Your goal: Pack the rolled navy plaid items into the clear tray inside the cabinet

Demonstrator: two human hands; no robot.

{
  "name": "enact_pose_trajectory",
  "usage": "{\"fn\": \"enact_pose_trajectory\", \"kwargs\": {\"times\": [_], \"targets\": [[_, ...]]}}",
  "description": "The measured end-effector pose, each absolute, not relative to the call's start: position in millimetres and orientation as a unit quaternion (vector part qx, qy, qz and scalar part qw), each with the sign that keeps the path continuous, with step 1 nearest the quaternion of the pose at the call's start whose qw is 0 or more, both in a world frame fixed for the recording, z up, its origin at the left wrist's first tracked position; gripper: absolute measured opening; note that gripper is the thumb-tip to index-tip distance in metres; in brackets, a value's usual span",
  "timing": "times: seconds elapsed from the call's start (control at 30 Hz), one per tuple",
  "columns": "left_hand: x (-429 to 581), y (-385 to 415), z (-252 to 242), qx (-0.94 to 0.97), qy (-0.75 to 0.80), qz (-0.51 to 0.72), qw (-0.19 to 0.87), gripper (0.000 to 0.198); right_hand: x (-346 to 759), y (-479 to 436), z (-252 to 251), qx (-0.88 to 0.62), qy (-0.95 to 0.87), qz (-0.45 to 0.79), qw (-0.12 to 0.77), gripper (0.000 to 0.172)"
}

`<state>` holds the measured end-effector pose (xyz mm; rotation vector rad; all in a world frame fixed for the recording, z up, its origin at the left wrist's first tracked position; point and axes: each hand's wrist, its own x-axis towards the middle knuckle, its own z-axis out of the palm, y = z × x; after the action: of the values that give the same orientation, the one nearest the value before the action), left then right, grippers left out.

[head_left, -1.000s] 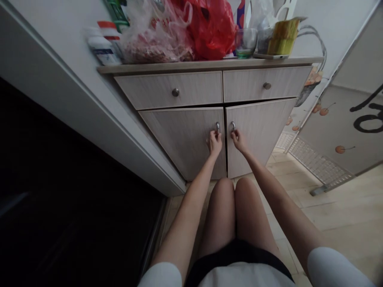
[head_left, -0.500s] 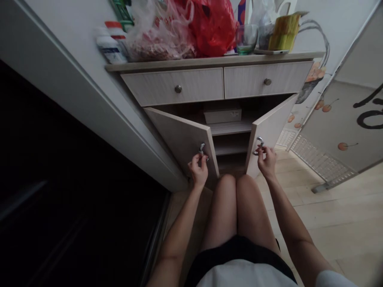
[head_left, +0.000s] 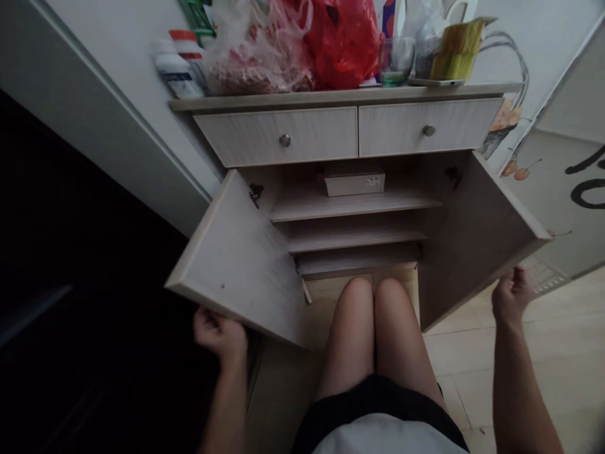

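A pale wood-grain cabinet stands before me with both lower doors swung wide. My left hand [head_left: 220, 334] is closed at the outer face of the left door [head_left: 236, 258], near its lower free edge. At the outer side of the right door [head_left: 482, 233], my right hand [head_left: 513, 295] has its fingers curled in the same way. Both door handles are hidden behind the panels, where my fingers are. Inside, a whitish box [head_left: 354, 183] with a small label lies on the top shelf [head_left: 302, 203]. Lower shelves [head_left: 350, 236] show below it.
Above the doors are two drawers [head_left: 316, 135] with round knobs. The cabinet top holds a red plastic bag [head_left: 345, 47], a clear bag [head_left: 259, 60], a glass [head_left: 396, 62], white bottles [head_left: 177, 72] and a yellow package [head_left: 457, 52]. A printed panel [head_left: 567, 189] stands at right.
Both doors have swung from partly open to wide open. My left hand moved left and toward me, my right hand moved right and toward me. The shelves have come into fuller view.
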<state>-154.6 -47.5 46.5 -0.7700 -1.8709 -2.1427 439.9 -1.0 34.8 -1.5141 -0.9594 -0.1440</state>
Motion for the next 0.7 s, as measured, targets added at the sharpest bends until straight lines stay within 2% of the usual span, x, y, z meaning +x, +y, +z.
{"fn": "enact_pose_trajectory", "kwargs": {"times": [0.07, 0.17, 0.27, 0.33, 0.43, 0.53, 0.63, 0.7], "targets": [[-170.5, -54.5, 57.2, -0.209, -0.640, -0.731, 0.111, 0.034, 466.5, -2.5, 34.7, -0.650, -0.383, -0.039, 0.655, 0.042], [-178.9, -62.3, 77.3, -0.206, -0.632, -0.744, 0.063, 0.030, 497.0, -4.5, 40.1, -0.622, -0.357, -0.003, 0.697, 0.036], [-178.5, -66.2, 94.6, -0.197, -0.618, -0.761, 0.003, 0.025, 516.1, -5.4, 46.2, -0.633, -0.339, 0.009, 0.696, 0.031], [-176.9, -66.1, 101.3, -0.188, -0.611, -0.769, 0.007, 0.023, 522.2, -4.5, 49.2, -0.649, -0.307, 0.008, 0.696, 0.032], [-173.3, -63.9, 101.2, -0.187, -0.602, -0.774, 0.062, 0.036, 516.3, -3.2, 53.3, -0.628, -0.245, 0.014, 0.738, 0.038], [-167.0, -63.1, 88.2, -0.196, -0.621, -0.748, 0.125, 0.056, 487.2, -5.4, 56.9, -0.614, -0.213, -0.068, 0.757, 0.026], [-158.9, -59.0, 67.7, -0.217, -0.634, -0.685, 0.285, 0.061, 443.0, -2.5, 57.1, -0.613, -0.198, -0.242, 0.725, 0.031], [-152.5, -46.1, 55.9, -0.246, -0.590, -0.650, 0.411, 0.058, 414.4, 10.2, 55.3, -0.576, -0.232, -0.298, 0.725, 0.036]]}}
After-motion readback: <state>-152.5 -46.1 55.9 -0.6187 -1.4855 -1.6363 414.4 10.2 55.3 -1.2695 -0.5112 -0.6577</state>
